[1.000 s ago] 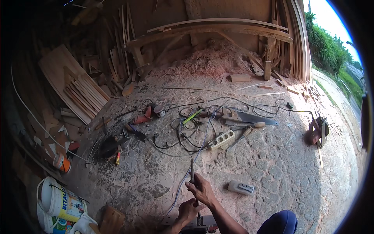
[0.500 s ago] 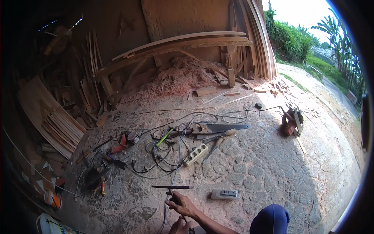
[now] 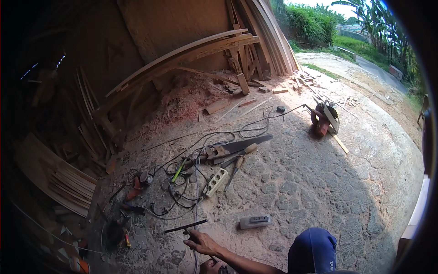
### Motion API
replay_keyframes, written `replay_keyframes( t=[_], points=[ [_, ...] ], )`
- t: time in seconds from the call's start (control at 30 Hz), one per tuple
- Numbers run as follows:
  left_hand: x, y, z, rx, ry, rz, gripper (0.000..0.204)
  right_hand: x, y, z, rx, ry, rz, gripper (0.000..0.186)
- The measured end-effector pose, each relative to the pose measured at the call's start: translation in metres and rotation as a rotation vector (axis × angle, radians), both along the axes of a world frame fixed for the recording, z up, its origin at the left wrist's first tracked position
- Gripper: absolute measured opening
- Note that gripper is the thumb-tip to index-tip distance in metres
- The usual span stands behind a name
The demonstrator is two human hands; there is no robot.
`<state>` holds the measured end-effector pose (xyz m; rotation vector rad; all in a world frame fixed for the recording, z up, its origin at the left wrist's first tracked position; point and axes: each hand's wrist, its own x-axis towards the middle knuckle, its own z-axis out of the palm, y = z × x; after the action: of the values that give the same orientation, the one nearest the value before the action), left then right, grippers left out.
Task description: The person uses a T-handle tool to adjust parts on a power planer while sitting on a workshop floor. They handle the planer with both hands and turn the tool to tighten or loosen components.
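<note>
My right hand [image 3: 203, 242] reaches in from the lower right, its fingers closed round the stem of a T-shaped tool. The tool's thin dark crossbar [image 3: 186, 226] sticks out beyond the fingers, just above the ground, tilted up to the right. Below, at the lower edge, my left hand [image 3: 211, 266] is partly cut off; its fingers are closed about the lower part of the stem. A dark band shows beside that hand. To the right of the hands lies a pale oblong block with a grey top [image 3: 255, 222].
Beyond the hands lie a power strip [image 3: 215, 182], tangled cords, a handsaw [image 3: 237, 147], a chisel [image 3: 234, 172] and a red angle grinder [image 3: 135, 189]. A circular saw [image 3: 325, 119] stands farther right. Blue cloth [image 3: 314, 251] bulges at lower right. A wooden bench [image 3: 196, 51] stands behind.
The view has swung and tilted, so the scene sits farther left. The crossbar was level and is now tilted up to the right. Both hands keep their hold.
</note>
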<state>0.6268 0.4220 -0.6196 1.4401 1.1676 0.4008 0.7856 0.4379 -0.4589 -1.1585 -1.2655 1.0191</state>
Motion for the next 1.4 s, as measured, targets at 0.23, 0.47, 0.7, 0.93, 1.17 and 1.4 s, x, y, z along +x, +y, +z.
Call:
replay_keyframes(
  t=[0.23,0.47,0.7,0.93,1.17,1.4],
  points=[
    [0.019,-0.003,0.060,0.206,0.149,-0.035,0.017,-0.012,-0.003,-0.009,-0.010,0.017,0.033,0.045],
    [0.032,-0.011,0.084,0.289,0.183,-0.044,0.019,-0.010,0.001,-0.035,0.016,-0.215,-0.155,0.041],
    [0.017,-0.030,0.079,0.319,0.169,-0.020,0.021,0.005,-0.008,-0.044,0.157,-0.407,-0.408,0.045],
    [-0.022,-0.023,0.023,0.295,0.232,-0.360,0.031,0.014,0.000,-0.054,-0.074,0.209,-0.027,0.061],
    [-0.001,-0.011,0.068,0.141,0.329,-0.489,0.027,0.018,0.000,-0.023,0.015,0.378,0.021,0.032],
    [-0.036,-0.009,0.025,0.251,0.225,-0.108,0.023,0.025,0.002,0.033,0.203,0.584,-0.116,0.032]
  ],
)
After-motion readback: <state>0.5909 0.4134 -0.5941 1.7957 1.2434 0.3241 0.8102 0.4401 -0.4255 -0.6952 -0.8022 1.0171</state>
